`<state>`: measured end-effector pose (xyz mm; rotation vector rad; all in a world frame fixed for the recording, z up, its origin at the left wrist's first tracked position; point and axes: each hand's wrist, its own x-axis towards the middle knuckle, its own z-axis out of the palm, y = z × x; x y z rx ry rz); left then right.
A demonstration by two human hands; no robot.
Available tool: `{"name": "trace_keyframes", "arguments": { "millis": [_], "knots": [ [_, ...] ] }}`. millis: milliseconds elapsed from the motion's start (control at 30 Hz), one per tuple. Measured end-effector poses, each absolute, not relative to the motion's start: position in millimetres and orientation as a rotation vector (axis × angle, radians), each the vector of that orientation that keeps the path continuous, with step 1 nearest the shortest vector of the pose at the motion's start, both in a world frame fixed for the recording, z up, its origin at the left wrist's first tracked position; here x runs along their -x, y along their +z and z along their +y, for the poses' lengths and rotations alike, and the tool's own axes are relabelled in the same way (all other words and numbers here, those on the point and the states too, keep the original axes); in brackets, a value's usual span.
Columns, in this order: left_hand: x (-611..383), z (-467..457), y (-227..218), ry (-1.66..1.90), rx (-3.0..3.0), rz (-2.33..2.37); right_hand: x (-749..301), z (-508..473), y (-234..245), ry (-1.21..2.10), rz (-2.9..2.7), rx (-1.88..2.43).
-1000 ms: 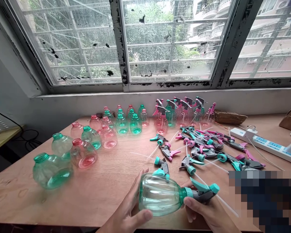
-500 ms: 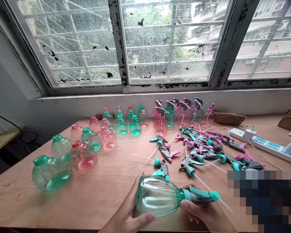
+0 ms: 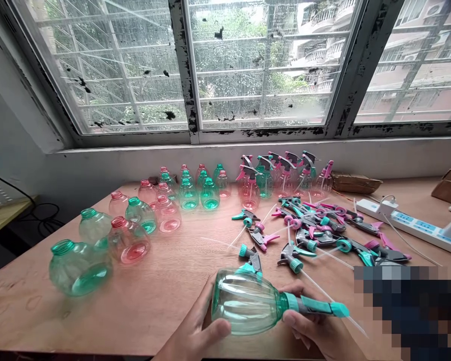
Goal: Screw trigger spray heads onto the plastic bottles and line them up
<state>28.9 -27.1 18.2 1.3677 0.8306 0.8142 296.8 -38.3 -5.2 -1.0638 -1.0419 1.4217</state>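
A clear green spray bottle point(image 3: 246, 303) lies sideways in the air above the table's front edge, its base to the left. My left hand point(image 3: 201, 323) is closed round the base end, thumb in front. At the neck, my right hand point(image 3: 308, 326) grips the teal collar of the grey and teal trigger sprayer point(image 3: 315, 306), which sits on the bottle's mouth. The sprayer's nozzle points right. Just behind the bottle lies a loose teal sprayer head point(image 3: 252, 260), and another sprayer head point(image 3: 293, 258) rests to its right with its tube stretching toward the front.
Open green and pink bottles point(image 3: 80, 271) stand on the left and back of the wooden table point(image 3: 135, 311). Bottles with sprayers point(image 3: 250, 193) stand near the window wall. A heap of sprayer heads point(image 3: 319, 220) lies right of centre, beside a white power strip point(image 3: 417, 225).
The sprayer has turned on the bottle's neck, its nozzle now slightly lower and further right. The bottle has rolled a little in my hands, and my left thumb has shifted left.
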Motion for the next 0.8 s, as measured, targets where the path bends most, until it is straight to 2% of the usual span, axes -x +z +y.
{"name": "trace_keyframes", "arguments": {
  "millis": [233, 533, 800],
  "knots": [
    [-31, -31, 13, 0.783, -1.546, 0.901, -301, -34, -13, 1.485, -1.012, 1.010],
    [-34, -28, 13, 0.832, -1.257, 0.720, -302, -34, -12, 1.413, -1.066, 1.061],
    [-33, -22, -1, 0.824, -1.579, 0.804, -298, -37, -2, 1.519, -1.011, 1.082]
  ]
}}
